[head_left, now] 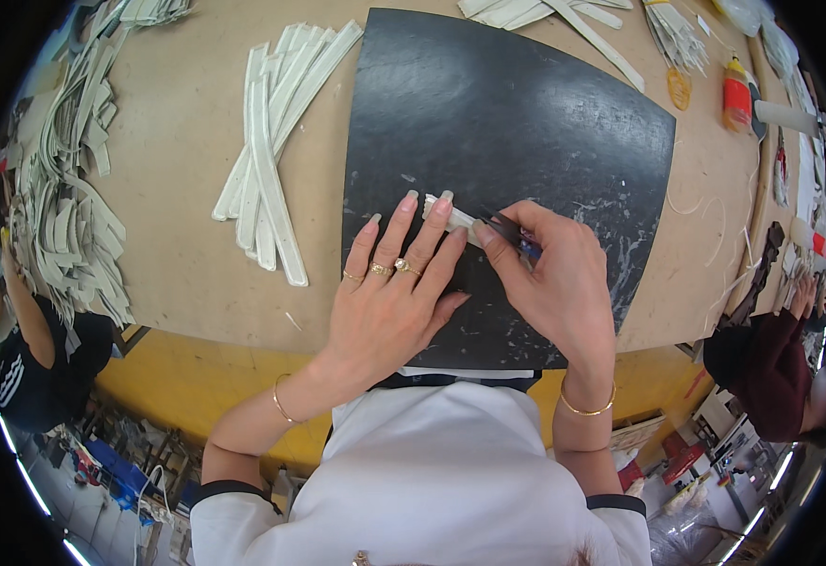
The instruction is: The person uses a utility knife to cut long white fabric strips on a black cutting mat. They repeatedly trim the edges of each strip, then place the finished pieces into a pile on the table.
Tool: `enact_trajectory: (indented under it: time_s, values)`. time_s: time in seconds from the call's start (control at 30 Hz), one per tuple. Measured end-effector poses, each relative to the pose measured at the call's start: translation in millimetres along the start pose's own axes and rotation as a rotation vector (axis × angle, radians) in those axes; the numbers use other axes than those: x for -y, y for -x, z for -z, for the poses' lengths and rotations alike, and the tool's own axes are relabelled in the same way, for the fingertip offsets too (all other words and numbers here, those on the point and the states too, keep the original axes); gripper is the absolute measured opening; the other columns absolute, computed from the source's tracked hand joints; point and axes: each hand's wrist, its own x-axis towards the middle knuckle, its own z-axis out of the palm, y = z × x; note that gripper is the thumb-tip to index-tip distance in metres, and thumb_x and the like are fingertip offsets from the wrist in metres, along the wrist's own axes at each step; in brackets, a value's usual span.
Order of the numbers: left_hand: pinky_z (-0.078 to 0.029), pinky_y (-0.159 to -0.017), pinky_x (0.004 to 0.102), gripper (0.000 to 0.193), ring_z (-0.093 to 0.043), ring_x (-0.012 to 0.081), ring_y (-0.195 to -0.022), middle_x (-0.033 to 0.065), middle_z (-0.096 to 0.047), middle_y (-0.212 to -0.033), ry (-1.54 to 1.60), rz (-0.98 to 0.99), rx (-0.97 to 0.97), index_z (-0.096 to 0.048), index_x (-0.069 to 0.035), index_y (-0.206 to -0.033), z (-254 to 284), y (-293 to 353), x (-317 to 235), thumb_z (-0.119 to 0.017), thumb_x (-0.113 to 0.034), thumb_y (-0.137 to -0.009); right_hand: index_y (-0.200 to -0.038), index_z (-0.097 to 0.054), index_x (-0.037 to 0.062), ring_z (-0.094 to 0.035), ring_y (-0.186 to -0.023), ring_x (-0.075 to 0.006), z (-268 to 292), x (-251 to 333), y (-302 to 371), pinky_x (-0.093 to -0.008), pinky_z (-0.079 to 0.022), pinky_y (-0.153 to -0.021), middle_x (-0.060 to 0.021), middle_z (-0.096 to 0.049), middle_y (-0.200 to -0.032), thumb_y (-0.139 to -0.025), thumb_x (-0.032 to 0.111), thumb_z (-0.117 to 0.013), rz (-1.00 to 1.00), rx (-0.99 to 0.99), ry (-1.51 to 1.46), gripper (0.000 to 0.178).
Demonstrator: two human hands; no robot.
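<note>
My left hand (389, 283) lies over the black mat (488, 104) with its fingers spread flat. Under its index and middle fingertips is a short white fabric strip (460, 217), mostly hidden by the fingers. Close by on the right, my right hand (559, 269) is closed around a small dark hand tool (512, 231), its tip against the strip's right part. The fingers hide most of the tool, so its exact kind does not show. Left of the mat, several finished-looking white strips (266, 160) lie crossed in a loose pile.
A large heap of pale strips (73, 208) covers the table's left end. More strips (583, 28) and a tied bundle (674, 38) lie at the back. A red bottle (737, 99) stands at the right. Other people work at both sides.
</note>
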Motion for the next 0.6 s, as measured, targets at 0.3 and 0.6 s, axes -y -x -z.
enact_trajectory:
  time_s: [0.3, 0.6]
  values:
    - [-0.010, -0.120, 0.0539, 0.066, -0.029, 0.0328, -0.149, 0.0094, -0.039, -0.158, 0.065, 0.075, 0.007, -0.039, -0.004, -0.150, -0.6, 0.0, -7.2, -0.062, -0.024, -0.092, -0.083, -0.070, 0.0002, -0.046, -0.048, -0.0128, 10.8, -25.2, 17.3, -0.0302, -0.036, -0.050, -0.0038, -0.054, -0.055, -0.091, 0.022, -0.070, -0.135, -0.009, -0.057, 0.023]
    - [0.002, -0.119, 0.0567, 0.059, -0.032, 0.0326, -0.148, 0.0080, -0.041, -0.157, -0.002, 0.173, -0.054, -0.044, -0.009, -0.149, -13.5, -2.7, -21.1, -0.057, -0.015, -0.092, -0.081, -0.066, -0.0032, -0.035, -0.052, -0.0078, 30.8, -64.1, 40.2, -0.0282, -0.029, -0.047, -0.0023, -0.048, -0.055, -0.090, 0.017, -0.072, -0.201, 0.013, -0.252, 0.023]
